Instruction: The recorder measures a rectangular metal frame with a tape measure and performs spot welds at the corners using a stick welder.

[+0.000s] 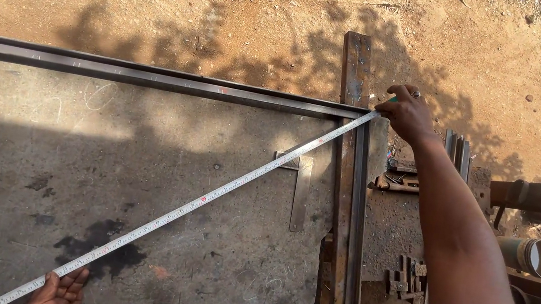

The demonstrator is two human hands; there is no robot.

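While the tape measure [207, 198] runs taut on a diagonal across the steel frame [154, 77], the right hand [408, 113] pinches its far end onto the upper right corner, where the top rail meets the right upright [347, 205]. Fingers there are closed narrow on the tape end, with something small and green showing between them; what it is cannot be told. Left hand [60, 290] sits at the bottom edge of view, fingers pressing the blade flat near the lower left, partly cut off by the picture's edge.

Frame lies flat on a grey steel plate [69, 180]. A steel try square [299, 188] rests inside the frame, just beside the right upright. A hammer [396, 185] and small metal offcuts [404, 277] lie outside it to the right, on the ground near a pipe [532, 256].

Risks, as judged:
- Tape end slipping off the corner under tension; the reading would then be short.
- Blade sagging or twisting mid-span, since nothing supports it there.
- Left fingers covering the graduation at the lower corner.
- Frame shifting on the plate if pulled; no clamp is visible.
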